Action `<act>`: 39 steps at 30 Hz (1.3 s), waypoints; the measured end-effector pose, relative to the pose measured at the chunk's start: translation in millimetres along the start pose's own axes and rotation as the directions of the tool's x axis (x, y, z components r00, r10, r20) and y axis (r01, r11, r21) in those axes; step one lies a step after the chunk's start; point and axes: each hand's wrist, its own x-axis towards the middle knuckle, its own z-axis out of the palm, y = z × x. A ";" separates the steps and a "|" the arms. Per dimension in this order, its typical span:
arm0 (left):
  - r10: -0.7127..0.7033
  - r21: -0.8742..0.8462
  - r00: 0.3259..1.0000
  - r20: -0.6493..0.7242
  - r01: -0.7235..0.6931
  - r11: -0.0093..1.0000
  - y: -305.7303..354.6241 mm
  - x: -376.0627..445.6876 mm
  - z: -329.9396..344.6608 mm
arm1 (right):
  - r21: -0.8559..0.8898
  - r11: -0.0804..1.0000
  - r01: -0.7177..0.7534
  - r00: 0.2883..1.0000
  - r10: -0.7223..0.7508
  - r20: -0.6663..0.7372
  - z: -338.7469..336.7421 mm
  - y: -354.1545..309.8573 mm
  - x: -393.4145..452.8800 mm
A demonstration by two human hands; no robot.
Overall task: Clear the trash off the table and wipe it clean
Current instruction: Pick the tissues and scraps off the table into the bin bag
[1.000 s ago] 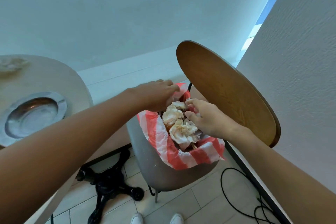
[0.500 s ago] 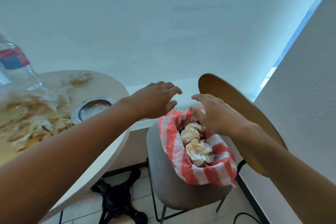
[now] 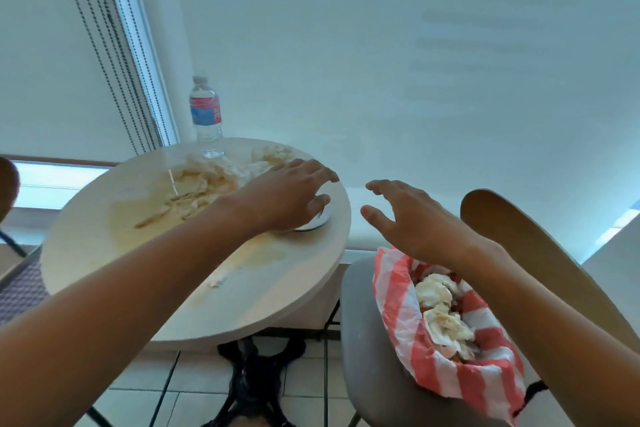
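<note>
A round pale table (image 3: 104, 218) carries a heap of crumpled, stained tissues (image 3: 201, 184), a wet yellowish smear (image 3: 259, 253) and a metal ashtray (image 3: 317, 220). My left hand (image 3: 287, 194) hovers over the ashtray with fingers spread, holding nothing. My right hand (image 3: 408, 218) is in the air between the table and the chair, fingers spread and empty. Below it a red-and-white striped plastic bag (image 3: 398, 305) sits on the grey chair seat (image 3: 367, 357), with crumpled tissues (image 3: 440, 308) inside.
A clear water bottle (image 3: 206, 114) with a red and blue label stands at the table's far edge. The chair's wooden backrest (image 3: 540, 260) rises at the right. The table's black iron base (image 3: 249, 381) stands on tiled floor. Blind cords (image 3: 114, 55) hang at the left.
Both hands have left the bag and moved left and up toward the table. The view has swung left, bringing the tabletop, tissues and bottle into sight.
</note>
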 end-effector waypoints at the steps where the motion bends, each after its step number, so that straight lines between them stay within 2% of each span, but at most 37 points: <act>1: -0.015 0.003 1.000 -0.004 0.015 1.000 -9.8 -7.3 -2.9 | 0.000 1.000 0.009 1.000 -0.009 0.002 2.8 -9.5 3.4; 9: -0.060 0.025 0.998 0.010 0.060 0.998 -100.7 -56.7 -26.9 | 0.018 0.999 0.048 0.999 -0.047 -0.013 29.0 -82.7 32.7; 18: 0.001 0.006 1.000 0.022 -0.002 1.000 -181.2 -92.9 -20.0 | -0.049 0.994 0.099 0.995 -0.097 0.039 75.1 -144.8 53.4; 29: 0.006 -0.004 1.000 0.027 -0.006 1.000 -216.6 -110.8 -5.1 | -0.205 0.964 0.170 0.985 -0.167 0.031 104.2 -165.3 80.1; 36: 0.014 -0.023 0.999 0.034 -0.013 1.000 -222.1 -107.9 2.7 | -0.109 0.973 0.204 0.978 -0.208 -0.022 111.7 -169.5 94.1; 39: 0.031 -0.017 0.999 0.016 -0.031 0.999 -219.7 -103.1 5.9 | -0.074 0.975 0.210 0.978 -0.210 0.003 116.0 -174.3 97.5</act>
